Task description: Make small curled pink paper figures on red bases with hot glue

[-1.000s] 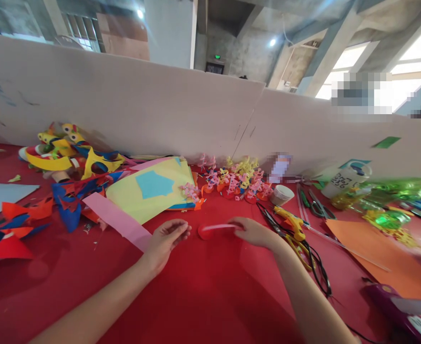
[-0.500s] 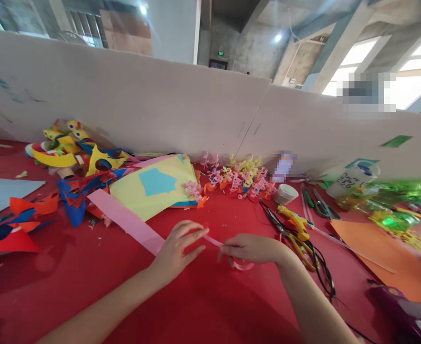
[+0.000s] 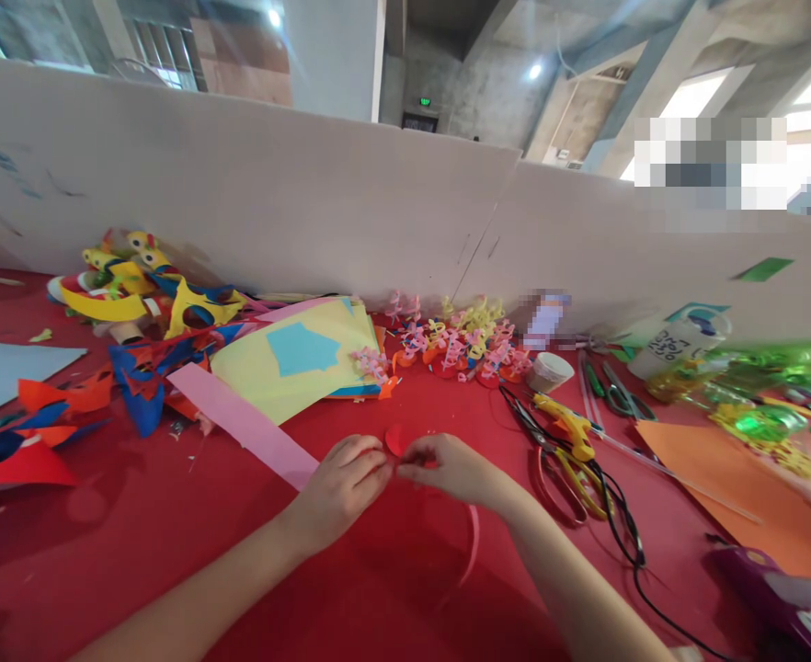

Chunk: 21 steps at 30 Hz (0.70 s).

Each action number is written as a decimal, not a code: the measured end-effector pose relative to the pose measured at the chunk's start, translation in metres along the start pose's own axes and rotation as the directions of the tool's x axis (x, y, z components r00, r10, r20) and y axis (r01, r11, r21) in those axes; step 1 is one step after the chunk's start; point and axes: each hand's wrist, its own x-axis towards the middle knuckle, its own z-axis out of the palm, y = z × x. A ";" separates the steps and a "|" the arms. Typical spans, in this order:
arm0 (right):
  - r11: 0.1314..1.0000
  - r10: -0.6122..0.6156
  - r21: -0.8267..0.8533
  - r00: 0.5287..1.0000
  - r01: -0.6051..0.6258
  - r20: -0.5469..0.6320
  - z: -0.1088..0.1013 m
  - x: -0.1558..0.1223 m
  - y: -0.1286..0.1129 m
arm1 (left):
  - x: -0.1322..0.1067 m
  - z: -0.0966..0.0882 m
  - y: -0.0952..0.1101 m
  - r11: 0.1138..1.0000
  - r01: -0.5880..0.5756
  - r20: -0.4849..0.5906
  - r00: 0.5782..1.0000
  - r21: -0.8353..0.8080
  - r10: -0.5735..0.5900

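Observation:
My left hand (image 3: 348,480) is closed, its fingertips pressed together at the edge of a small red disc (image 3: 394,441). My right hand (image 3: 452,467) meets it from the other side, thumb and finger pinched. From beneath my right hand a narrow pink strip (image 3: 474,538) curls down toward the table; the strip's other end is hidden among the fingers. A wide pink strip (image 3: 246,428) lies flat on the table, one end by my left wrist.
Yellow sheets (image 3: 260,363) lie behind my left hand, near several curly pink and yellow figures (image 3: 461,340). To the right are a yellow glue gun (image 3: 564,425), scissors (image 3: 561,487), a tape roll (image 3: 550,370) and orange sheet (image 3: 743,478). A pale board (image 3: 274,184) stands behind.
My right hand has moved in to meet my left at the red disc and risen slightly. The pink strip, earlier stretched between the hands and looped under the right, now hangs in a long curve.

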 end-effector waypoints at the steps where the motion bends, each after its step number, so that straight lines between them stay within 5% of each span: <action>1: 1.000 0.001 0.026 1.000 -0.001 -0.009 0.003 0.001 0.002 | 0.000 0.000 0.000 1.000 -0.006 -0.004 1.000 -0.003 0.006; 10: 0.985 -0.054 -0.169 0.992 0.033 -0.116 0.007 -0.003 -0.014 | 0.005 0.004 -0.006 0.995 0.079 -0.057 0.995 -0.063 -0.083; 21: 0.828 -0.180 -0.561 0.957 0.023 -0.226 0.019 -0.003 -0.015 | 0.005 0.002 -0.008 0.971 0.195 -0.152 0.965 -0.139 -0.216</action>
